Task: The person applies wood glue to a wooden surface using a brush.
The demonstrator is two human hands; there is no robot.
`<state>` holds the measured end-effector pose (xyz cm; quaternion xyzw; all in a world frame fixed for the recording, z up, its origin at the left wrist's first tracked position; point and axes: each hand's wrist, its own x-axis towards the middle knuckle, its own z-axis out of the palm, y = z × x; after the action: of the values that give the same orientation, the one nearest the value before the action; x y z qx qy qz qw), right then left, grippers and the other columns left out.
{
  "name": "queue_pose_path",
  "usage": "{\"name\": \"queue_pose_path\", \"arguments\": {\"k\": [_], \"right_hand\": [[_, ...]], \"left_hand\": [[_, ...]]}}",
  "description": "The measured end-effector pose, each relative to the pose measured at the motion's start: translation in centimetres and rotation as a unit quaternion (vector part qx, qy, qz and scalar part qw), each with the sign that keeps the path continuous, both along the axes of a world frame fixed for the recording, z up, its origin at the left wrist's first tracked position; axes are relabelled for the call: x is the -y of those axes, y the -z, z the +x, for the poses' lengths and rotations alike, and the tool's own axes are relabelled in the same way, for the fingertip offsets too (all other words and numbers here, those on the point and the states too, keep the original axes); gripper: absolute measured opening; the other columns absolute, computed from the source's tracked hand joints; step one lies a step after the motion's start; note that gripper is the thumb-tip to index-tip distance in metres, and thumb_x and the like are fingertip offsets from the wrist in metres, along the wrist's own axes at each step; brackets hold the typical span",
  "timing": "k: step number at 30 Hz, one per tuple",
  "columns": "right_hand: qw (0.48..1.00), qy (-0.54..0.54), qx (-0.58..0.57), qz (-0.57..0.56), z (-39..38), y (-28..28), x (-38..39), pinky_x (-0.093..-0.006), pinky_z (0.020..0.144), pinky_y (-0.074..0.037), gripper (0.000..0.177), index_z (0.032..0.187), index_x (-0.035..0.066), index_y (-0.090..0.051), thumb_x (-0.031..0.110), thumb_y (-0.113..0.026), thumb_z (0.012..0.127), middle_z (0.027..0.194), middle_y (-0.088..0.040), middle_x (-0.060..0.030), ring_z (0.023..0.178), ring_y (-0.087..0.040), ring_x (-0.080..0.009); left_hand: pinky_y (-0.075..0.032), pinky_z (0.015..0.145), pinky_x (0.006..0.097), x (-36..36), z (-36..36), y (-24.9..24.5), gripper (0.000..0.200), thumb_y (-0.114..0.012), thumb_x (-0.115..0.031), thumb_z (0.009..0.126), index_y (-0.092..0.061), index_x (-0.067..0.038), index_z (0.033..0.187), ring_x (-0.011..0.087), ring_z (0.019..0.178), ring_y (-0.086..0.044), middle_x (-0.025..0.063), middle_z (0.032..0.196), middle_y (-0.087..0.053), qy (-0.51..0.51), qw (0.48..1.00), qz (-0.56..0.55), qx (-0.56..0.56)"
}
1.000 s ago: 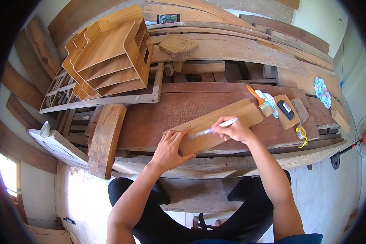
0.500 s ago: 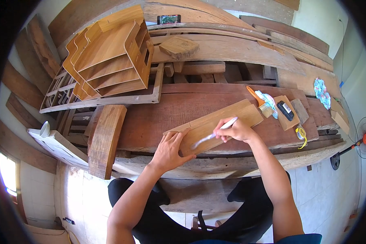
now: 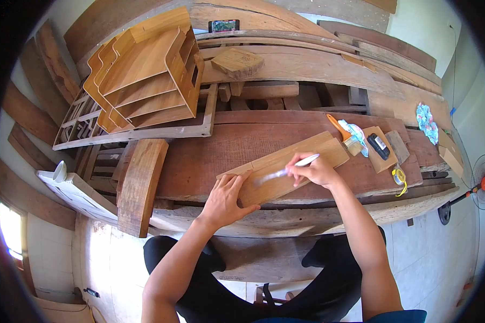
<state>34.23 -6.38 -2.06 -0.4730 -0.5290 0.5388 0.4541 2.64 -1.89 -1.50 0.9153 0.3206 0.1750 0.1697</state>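
Note:
A light-brown wooden board [image 3: 302,156] lies at a slant on the dark reddish plank [image 3: 199,156]. My left hand [image 3: 224,199] grips its left end, fingers over the top and thumb along the near edge. Between the fingers of my right hand [image 3: 310,171] is a slim brush [image 3: 304,161] with a white handle. Its tip is blurred and points down-left to the board's surface, close to my left hand. An orange-handled paintbrush [image 3: 337,126] lies past the board's right end, beside a crumpled blue patterned cloth [image 3: 357,134].
A tiered wooden organizer [image 3: 140,81] stands at the back left. To the right are a black device [image 3: 379,146] on a small wood block, a yellow tape measure [image 3: 399,176] and a second cloth [image 3: 427,124]. A thick timber [image 3: 140,188] juts out at the near left; a fan [image 3: 482,183] stands far right.
My right hand has shifted slightly to the right and up with the brush, whose tip is now more blurred. My left hand and the board stay in place.

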Motion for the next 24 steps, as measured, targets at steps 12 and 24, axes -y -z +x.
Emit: {"name": "queue_pose_path", "arguments": {"k": [12, 24], "right_hand": [[1.000, 0.013, 0.019, -0.007, -0.2, -0.3, -0.1, -0.0246, 0.049, -0.051, 0.015, 0.101, 0.000, -0.072, 0.014, -0.075, 0.098, 0.087, -0.073, -0.0095, 0.063, -0.061, -0.0080], [1.000, 0.008, 0.010, 0.011, 0.3, 0.2, -0.6, -0.0277, 0.052, -0.058, 0.014, 0.097, 0.000, -0.069, 0.013, -0.073, 0.099, 0.085, -0.070, -0.0082, 0.063, -0.064, -0.0098]], "left_hand": [[-0.039, 0.120, 0.0499, 0.1, 0.1, -0.2, 0.098, -0.083, -0.056, 0.083, -0.039, -0.012, 0.159, 0.0394, 0.136, -0.049, 0.0222, 0.138, -0.058, 0.003, 1.000, 0.011, -0.015], [-0.038, 0.121, 0.0513, 0.1, 0.1, 0.0, 0.098, -0.082, -0.057, 0.084, -0.038, -0.013, 0.160, 0.0388, 0.138, -0.048, 0.0219, 0.141, -0.057, -0.001, 0.999, 0.021, -0.035]]}}
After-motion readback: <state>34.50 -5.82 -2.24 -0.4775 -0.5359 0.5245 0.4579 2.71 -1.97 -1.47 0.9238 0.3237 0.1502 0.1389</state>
